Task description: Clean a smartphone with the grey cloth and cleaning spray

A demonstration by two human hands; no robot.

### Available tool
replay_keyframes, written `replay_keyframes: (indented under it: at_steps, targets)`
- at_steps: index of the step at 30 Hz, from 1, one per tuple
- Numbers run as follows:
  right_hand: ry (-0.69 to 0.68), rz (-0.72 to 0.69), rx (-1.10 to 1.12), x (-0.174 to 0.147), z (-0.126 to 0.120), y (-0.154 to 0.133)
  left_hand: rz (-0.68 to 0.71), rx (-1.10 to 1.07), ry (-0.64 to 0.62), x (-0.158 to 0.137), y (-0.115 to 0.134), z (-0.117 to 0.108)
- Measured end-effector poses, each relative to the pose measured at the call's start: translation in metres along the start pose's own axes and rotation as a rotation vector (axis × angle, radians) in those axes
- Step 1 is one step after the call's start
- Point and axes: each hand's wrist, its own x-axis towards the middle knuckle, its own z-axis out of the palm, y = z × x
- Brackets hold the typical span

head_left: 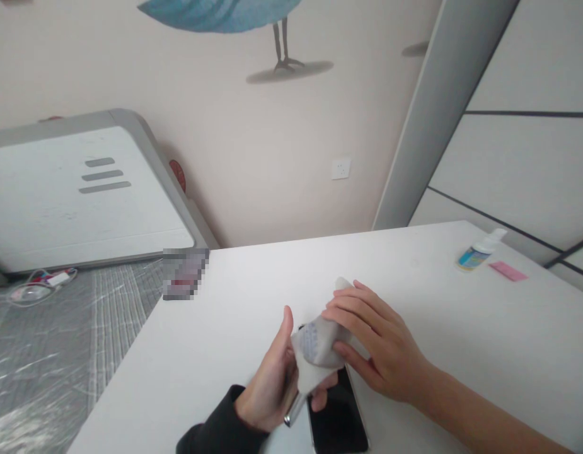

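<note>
l hand (284,372) grips a pale wrap (314,353), thumb up along its l side, fingertips curled under its lower edge; dark sleeve (220,424) at that wrist. r hand (379,343) is closed on the same wrap from upper r, thumb at its r side, fingers bent over the top; r forearm bare. wrap has bluish print, too blurry to read, & a paler end pokes up past the r fingers. silver rod (295,410) sticks out at wrap's bottom, tilted down-l; can't tell if it's attached or just held w/ it. wrap is above the white table (253,290), near edge, over the top part of a blk-screen phone (339,416) lying face up. far r on table: white bottle (478,252) w/ blue-yellow label, tipped to r in view, pink packet (507,271) flat just beside it. l corner of table: pixelated item (186,274), can't tell what. behind: wall (272,176) w/ socket (341,168) & part of a painted blue bird (225,14).
</note>
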Motion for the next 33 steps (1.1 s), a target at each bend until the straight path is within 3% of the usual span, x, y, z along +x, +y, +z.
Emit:
replay_keyframes:
  at_steps: [8, 15, 17, 22, 28, 33]
  targets:
    - [0.034, -0.116, 0.067, 0.002, -0.005, 0.0, 0.14, -0.106, 0.05, 0.0, 0.013, 0.015]
    - [-0.029, -0.231, -0.002, 0.004, -0.01, 0.019, 0.261, -0.079, 0.226, 0.001, 0.022, -0.001]
    - [-0.034, -0.239, -0.016, 0.003, -0.011, 0.024, 0.253, -0.07, 0.204, 0.002, 0.024, -0.001]
    - [-0.043, -0.236, -0.027, 0.002, -0.012, 0.028, 0.191, -0.078, 0.016, -0.001, 0.024, 0.007]
    - [-0.291, -0.142, 0.07, 0.0, -0.006, 0.014, 0.139, -0.144, -0.02, -0.001, 0.018, 0.005]
    - [-0.446, -0.168, 0.158, -0.002, 0.003, -0.007, 0.123, -0.173, 0.015, 0.002, 0.015, 0.005]
